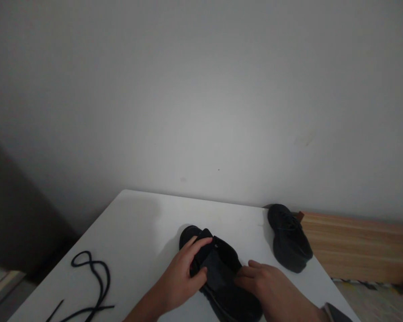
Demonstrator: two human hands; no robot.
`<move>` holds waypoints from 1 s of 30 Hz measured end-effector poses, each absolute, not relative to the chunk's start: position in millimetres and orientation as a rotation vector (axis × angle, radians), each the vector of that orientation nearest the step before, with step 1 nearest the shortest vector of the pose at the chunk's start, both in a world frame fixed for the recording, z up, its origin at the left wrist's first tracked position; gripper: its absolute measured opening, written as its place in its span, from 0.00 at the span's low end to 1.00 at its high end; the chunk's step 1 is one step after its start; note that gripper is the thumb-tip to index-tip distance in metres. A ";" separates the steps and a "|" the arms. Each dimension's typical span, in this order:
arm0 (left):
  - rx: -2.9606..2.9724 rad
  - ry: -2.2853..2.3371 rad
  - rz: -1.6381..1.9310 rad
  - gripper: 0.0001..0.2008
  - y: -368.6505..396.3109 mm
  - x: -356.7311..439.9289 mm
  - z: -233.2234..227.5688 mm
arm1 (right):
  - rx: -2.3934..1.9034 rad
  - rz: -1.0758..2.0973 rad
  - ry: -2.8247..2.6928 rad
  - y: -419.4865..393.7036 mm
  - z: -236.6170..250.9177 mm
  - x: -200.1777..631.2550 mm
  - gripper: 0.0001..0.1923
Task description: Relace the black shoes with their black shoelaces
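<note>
A black shoe [226, 286] lies on the white table in front of me, its toe pointing away and to the left. No lace shows in the part of it that I can see. My left hand [184, 268] grips the shoe near the tongue, fingers over the upper and thumb on the near side. At the far side of the shoe's opening, my right hand [265, 284] holds the edge with bent fingers; some fingertips are hidden. A loose black shoelace [102, 279] lies looped on the table to the left.
A second black shoe [289, 239], with its lace in, stands at the right edge of the white table [141, 223]. Behind the table rises a grey wall [201, 112]. A wood-grain board [356, 246] is beyond the right edge.
</note>
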State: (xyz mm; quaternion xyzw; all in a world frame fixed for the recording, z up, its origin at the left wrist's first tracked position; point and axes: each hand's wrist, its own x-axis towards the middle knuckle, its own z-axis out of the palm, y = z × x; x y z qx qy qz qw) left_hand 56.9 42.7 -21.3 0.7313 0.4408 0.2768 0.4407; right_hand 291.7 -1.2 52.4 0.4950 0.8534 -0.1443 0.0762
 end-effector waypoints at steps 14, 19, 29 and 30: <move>1.838 1.113 0.626 0.32 42.0 56.5 -13.8 | 1.461 -0.479 2.486 8.5 55.3 285.0 0.23; 1.848 1.118 0.619 0.32 41.3 57.0 -13.5 | 1.483 -0.452 2.604 0.9 71.3 289.0 0.21; 1.819 1.096 0.730 0.31 40.7 57.8 -16.2 | 1.152 -0.355 2.670 1.6 13.6 291.4 0.13; 1.820 1.093 0.736 0.31 40.7 57.9 -17.1 | 1.185 -0.398 2.679 2.5 15.0 290.3 0.12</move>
